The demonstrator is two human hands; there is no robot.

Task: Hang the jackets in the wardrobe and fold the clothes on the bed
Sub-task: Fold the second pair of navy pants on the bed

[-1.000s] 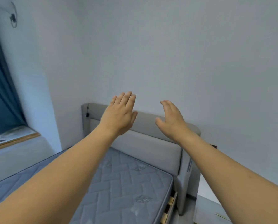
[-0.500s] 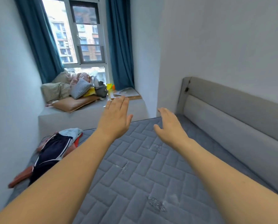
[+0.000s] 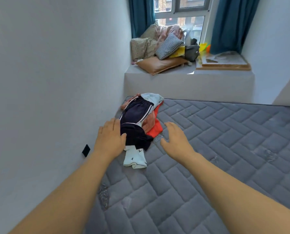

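- Clothes [image 3: 138,122] lie in a rumpled pile on the grey quilted bed [image 3: 216,149], against the white wall [image 3: 53,73].
- Left hand [image 3: 109,137]: fingers straight and together, at the pile's left edge; contact unclear.
- Right hand [image 3: 175,138]: fingers loosely spread, holding nothing, just right of the pile.
- Cushions [image 3: 164,53] sit on the window ledge beyond.

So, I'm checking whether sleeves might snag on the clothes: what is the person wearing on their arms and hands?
Nothing shows on either arm. Both forearms are bare as far up as the frame reaches, with no sleeve edge in view. The left hand and right hand carry no gloves, and no rings, watch or wristband are visible on the sides facing the camera.
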